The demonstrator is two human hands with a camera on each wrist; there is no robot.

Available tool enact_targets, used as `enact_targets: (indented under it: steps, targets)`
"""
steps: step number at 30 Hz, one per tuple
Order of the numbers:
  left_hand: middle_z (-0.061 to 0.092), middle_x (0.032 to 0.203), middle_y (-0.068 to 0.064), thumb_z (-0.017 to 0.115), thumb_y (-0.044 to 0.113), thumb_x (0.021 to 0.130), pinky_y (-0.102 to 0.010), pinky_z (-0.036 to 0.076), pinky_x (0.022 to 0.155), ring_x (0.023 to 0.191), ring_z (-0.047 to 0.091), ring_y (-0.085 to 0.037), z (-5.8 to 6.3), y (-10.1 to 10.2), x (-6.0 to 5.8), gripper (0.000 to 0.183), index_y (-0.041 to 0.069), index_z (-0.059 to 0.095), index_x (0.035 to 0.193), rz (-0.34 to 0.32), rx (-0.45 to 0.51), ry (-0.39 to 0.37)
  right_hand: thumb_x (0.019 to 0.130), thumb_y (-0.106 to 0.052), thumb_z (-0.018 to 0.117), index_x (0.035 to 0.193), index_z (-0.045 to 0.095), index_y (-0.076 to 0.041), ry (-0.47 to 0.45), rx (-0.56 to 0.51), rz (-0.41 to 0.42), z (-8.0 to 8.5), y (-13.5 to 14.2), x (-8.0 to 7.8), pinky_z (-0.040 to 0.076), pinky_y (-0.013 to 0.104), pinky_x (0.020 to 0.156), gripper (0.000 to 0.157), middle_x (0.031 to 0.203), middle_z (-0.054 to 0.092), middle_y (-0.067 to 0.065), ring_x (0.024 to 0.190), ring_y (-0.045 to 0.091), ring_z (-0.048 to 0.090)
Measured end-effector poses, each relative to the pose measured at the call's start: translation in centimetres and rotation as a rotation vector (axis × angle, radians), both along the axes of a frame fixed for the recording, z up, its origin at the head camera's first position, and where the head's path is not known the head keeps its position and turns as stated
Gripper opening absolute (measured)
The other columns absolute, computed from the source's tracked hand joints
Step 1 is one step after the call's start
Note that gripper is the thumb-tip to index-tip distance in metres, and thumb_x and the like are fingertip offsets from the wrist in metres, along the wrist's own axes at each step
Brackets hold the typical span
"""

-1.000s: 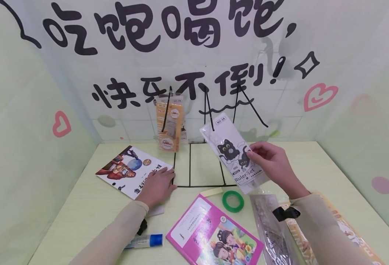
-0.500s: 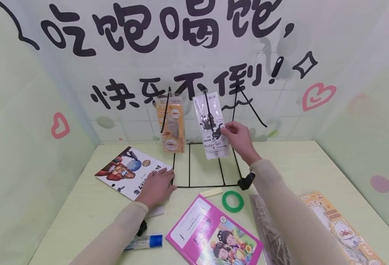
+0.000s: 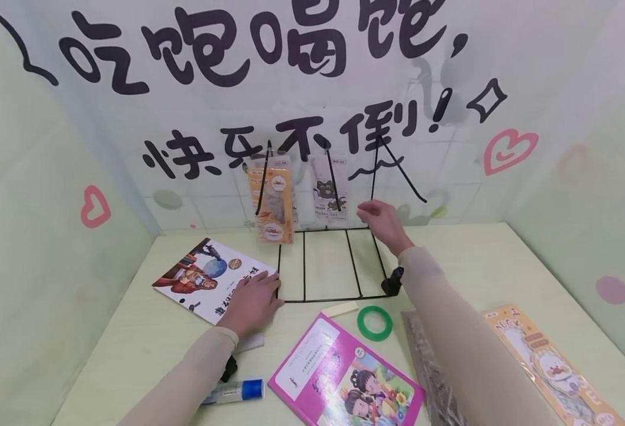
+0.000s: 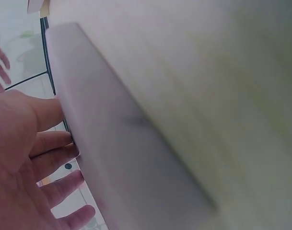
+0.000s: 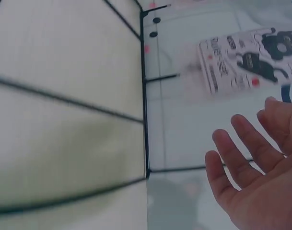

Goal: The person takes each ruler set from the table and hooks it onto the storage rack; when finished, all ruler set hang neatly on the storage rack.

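A black wire rack [image 3: 323,299] stands on the table with long slanting prongs. The transparent-edged ruler set packet [image 3: 320,195], printed with black cats, hangs on its middle prong. To the right of this packet, my right hand [image 3: 387,228] is held in the air with nothing in it; the right wrist view shows its fingers [image 5: 227,148] spread and apart from the packet. My left hand [image 3: 253,302] rests on the white picture book [image 3: 197,278], fingertips by the rack's left base wire. An orange duck packet [image 3: 274,207] hangs on the left prong, partly covering another packet.
In front lie a pink book [image 3: 346,378], a green tape roll [image 3: 374,323], a pale yellow strip [image 3: 340,309] and a blue-capped glue tube [image 3: 237,391]. A clear-wrapped brown packet [image 3: 424,361] and another orange duck packet [image 3: 554,373] lie at right, the former partly under my arm.
My right hand carried the ruler set packet up and left to the middle prong and let go. The packet has slid farther back. My left hand stayed on the book.
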State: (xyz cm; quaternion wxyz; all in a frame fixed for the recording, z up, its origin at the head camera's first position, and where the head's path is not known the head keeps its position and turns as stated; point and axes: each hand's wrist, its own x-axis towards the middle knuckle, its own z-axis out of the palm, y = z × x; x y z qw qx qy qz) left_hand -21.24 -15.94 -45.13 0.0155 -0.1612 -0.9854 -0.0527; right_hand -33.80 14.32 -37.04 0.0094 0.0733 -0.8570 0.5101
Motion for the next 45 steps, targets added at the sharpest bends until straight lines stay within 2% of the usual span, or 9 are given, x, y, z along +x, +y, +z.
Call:
enact_targets:
  steps: [6, 12, 17, 23, 29, 32, 38, 41, 45]
  targets:
    - [0.042, 0.139, -0.001, 0.053, 0.044, 0.088, -0.055, 0.027, 0.101, 0.129, 0.033, -0.027, -0.1, 0.1, 0.0, 0.051, 0.013, 0.052, 0.129, -0.014, -0.005, 0.019, 0.091, -0.027, 0.056, 0.115, 0.055, -0.001, 0.066, 0.205, 0.039, -1.1, 6.5, 3.2, 0.048, 0.044, 0.082, 0.036, 0.109, 0.06, 0.016, 0.097, 0.03, 0.057]
    - [0.041, 0.139, -0.001, 0.053, 0.045, 0.088, -0.055, 0.027, 0.102, 0.13, 0.031, -0.026, -0.3, -0.1, -0.2, 0.052, 0.013, 0.051, 0.129, -0.014, -0.007, 0.017, 0.089, -0.036, 0.057, 0.116, 0.053, 0.001, 0.083, 0.389, -0.011, -1.9, 15.1, 8.4, 0.049, 0.047, 0.077, 0.047, 0.106, 0.06, 0.02, 0.096, 0.035, 0.057]
    - [0.041, 0.139, -0.002, 0.052, 0.044, 0.089, -0.055, 0.026, 0.102, 0.13, 0.031, -0.027, -0.3, -0.1, -0.1, 0.052, 0.013, 0.051, 0.129, -0.014, -0.002, 0.004, 0.087, -0.042, 0.057, 0.119, 0.047, 0.005, 0.01, 0.535, -0.046, -1.8, 19.8, 13.1, 0.05, 0.047, 0.07, 0.058, 0.106, 0.057, 0.024, 0.094, 0.039, 0.055]
    - [0.042, 0.138, -0.002, 0.055, 0.042, 0.088, -0.056, 0.027, 0.101, 0.13, 0.032, -0.027, -0.2, 0.0, 0.0, 0.051, 0.012, 0.052, 0.128, -0.018, 0.016, 0.008, 0.082, -0.052, 0.058, 0.121, 0.043, 0.008, -0.094, 0.638, -0.049, -2.7, 22.8, 16.8, 0.048, 0.043, 0.062, 0.073, 0.108, 0.052, 0.029, 0.09, 0.04, 0.054]
    - [0.042, 0.138, -0.002, 0.055, 0.041, 0.088, -0.057, 0.029, 0.1, 0.129, 0.032, -0.028, 0.0, 0.2, -0.1, 0.049, 0.012, 0.053, 0.127, -0.021, 0.018, 0.01, 0.08, -0.058, 0.056, 0.122, 0.04, 0.01, -0.19, 0.661, -0.065, -3.5, 23.9, 19.5, 0.047, 0.038, 0.054, 0.082, 0.109, 0.05, 0.03, 0.08, 0.033, 0.057]
    - [0.043, 0.138, -0.002, 0.056, 0.04, 0.088, -0.057, 0.029, 0.099, 0.129, 0.033, -0.028, 0.3, 0.2, -0.3, 0.049, 0.011, 0.053, 0.127, -0.019, 0.028, 0.013, 0.079, -0.059, 0.057, 0.12, 0.044, 0.008, -0.183, 0.668, -0.08, -3.9, 23.2, 20.5, 0.046, 0.038, 0.055, 0.079, 0.105, 0.053, 0.026, 0.08, 0.03, 0.057]
    - [0.042, 0.139, -0.002, 0.055, 0.041, 0.088, -0.057, 0.028, 0.1, 0.13, 0.031, -0.028, 0.2, 0.0, -0.5, 0.05, 0.012, 0.052, 0.128, -0.014, 0.022, 0.007, 0.077, -0.058, 0.061, 0.111, 0.055, 0.002, -0.085, 0.669, -0.052, -4.7, 18.8, 21.2, 0.041, 0.032, 0.052, 0.068, 0.092, 0.057, 0.01, 0.069, 0.019, 0.052]
    - [0.041, 0.139, -0.001, 0.055, 0.042, 0.088, -0.057, 0.027, 0.1, 0.13, 0.031, -0.027, -0.1, 0.0, -0.4, 0.05, 0.013, 0.052, 0.128, -0.008, 0.023, -0.001, 0.075, -0.061, 0.06, 0.11, 0.057, -0.001, -0.111, 0.672, -0.019, -5.0, 16.4, 21.0, 0.04, 0.028, 0.05, 0.069, 0.088, 0.058, 0.005, 0.063, 0.012, 0.049]
    - [0.041, 0.139, 0.0, 0.055, 0.041, 0.088, -0.056, 0.027, 0.101, 0.13, 0.031, -0.027, -0.3, 0.2, -0.3, 0.049, 0.013, 0.052, 0.128, -0.001, 0.024, -0.007, 0.069, -0.067, 0.06, 0.103, 0.06, -0.003, -0.193, 0.71, -0.014, -5.5, 14.1, 20.7, 0.04, 0.028, 0.046, 0.072, 0.076, 0.057, 0.0, 0.058, 0.013, 0.048]
